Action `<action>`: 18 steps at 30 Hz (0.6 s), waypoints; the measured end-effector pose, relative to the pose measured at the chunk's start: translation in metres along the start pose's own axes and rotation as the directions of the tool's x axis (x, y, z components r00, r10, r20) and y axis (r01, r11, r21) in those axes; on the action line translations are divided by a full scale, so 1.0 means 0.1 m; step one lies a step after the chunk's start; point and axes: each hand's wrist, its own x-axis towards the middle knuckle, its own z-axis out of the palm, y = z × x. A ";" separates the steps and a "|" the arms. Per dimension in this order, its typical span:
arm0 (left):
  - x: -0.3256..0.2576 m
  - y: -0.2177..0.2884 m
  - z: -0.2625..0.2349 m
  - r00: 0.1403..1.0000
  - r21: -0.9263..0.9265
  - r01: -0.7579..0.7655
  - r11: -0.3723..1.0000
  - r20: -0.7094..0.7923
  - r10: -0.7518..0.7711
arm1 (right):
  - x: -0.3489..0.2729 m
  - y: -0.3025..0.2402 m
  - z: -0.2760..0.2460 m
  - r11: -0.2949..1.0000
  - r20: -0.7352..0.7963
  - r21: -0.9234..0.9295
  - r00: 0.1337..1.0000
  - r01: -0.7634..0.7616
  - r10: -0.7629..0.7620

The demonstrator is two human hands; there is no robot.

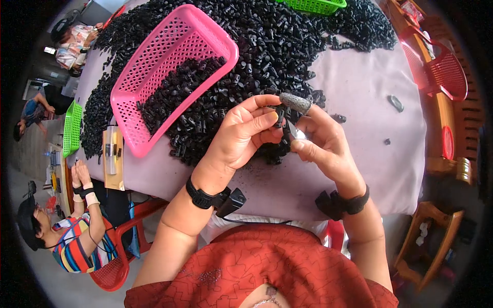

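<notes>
Near the table's front edge, my left hand (235, 134) is closed, pinching a small black plastic part (279, 117) between thumb and fingers. Close against it, my right hand (328, 141) grips a small shiny blade-like piece (300, 134) between thumb and fingers; most of it is hidden. A grey fabric finger cover (296, 103) sits on my right index finger and reaches over the black part. Behind both hands spreads a big heap of similar black plastic parts (267, 56). A pink basket (231, 51), tilted on the heap, holds more of them.
A lilac cloth (359, 92) covers the table. On it at right lie a dark oblong piece (395, 103) and a stray black part (387, 141). Green baskets (72, 128) stand at left and far back. A person in a striped shirt (84, 244) sits at left; others are beyond.
</notes>
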 end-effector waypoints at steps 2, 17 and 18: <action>0.01 -0.04 0.00 1.000 -0.033 -0.005 0.999 0.007 0.005 | 0.02 0.03 -0.01 1.000 0.020 -0.015 1.000 -0.013 0.014; -0.02 -0.10 0.00 0.999 -0.047 0.023 0.999 0.037 -0.021 | -0.03 0.04 -0.03 0.999 0.118 0.011 0.993 -0.030 0.028; -0.01 -0.10 0.00 0.999 -0.043 0.026 0.999 0.042 -0.025 | -0.04 0.04 -0.02 1.000 0.099 -0.001 0.995 -0.022 0.022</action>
